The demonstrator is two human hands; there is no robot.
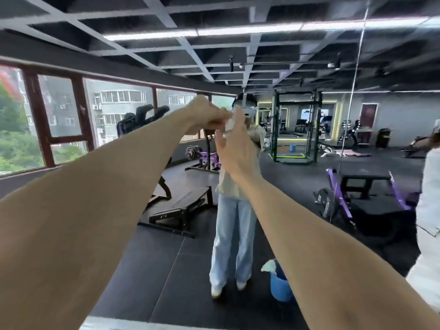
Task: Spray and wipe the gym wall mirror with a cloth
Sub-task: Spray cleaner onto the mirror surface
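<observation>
The wall mirror (297,129) fills the view ahead and reflects the gym and a person in pale jeans. Both my bare arms reach out toward it at head height. My left hand (207,115) has its fingers curled and pinches a small white cloth (229,125) bunched between the two hands. My right hand (234,148) is just below and to the right, with its fingers straight and raised against the cloth. No spray bottle is in sight.
A blue bucket (281,285) with a pale rag (269,266) on its rim stands on the dark floor low at centre right. Another person in white (428,210) is at the right edge. Benches, a weight rack and windows appear on the left.
</observation>
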